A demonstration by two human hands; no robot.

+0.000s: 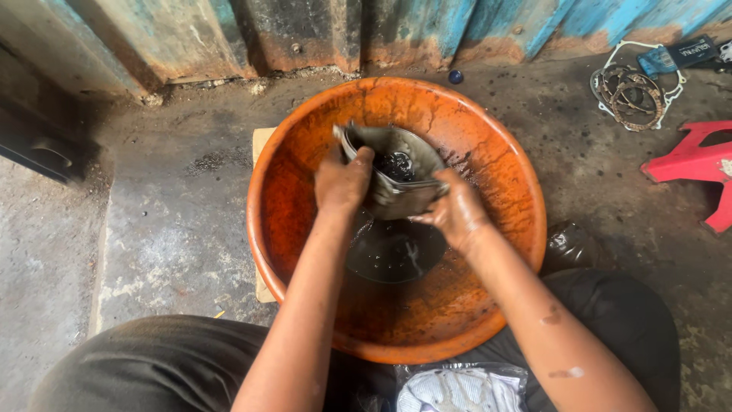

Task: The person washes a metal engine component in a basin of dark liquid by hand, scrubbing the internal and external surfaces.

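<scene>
Here, greasy hands (pixel 400 198), ridged grey metal casing (pixel 396 172), round crackled orange basin (pixel 503 160).

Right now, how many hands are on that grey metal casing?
2. Left hand grips the grey metal casing on its left side; right hand holds its lower right edge, over the orange basin.

Orange plastic basin (pixel 488 152), round, stained dark, on the concrete floor (pixel 175 221); shallow pool of black liquid (pixel 393 252) at its bottom. Grey metal engine cover (pixel 400 172), greasy, tilted, held above the liquid. Left hand (pixel 343 183) grips its left edge, fingers wrapped over the rim; right hand (pixel 457 214) holds its lower right side. Behind: blue weathered wooden wall (pixel 427 23). Right: red plastic stool (pixel 698 164), gaskets and rings (pixel 633 91). Near edge: plastic bag with white cloth (pixel 457 389).
</scene>
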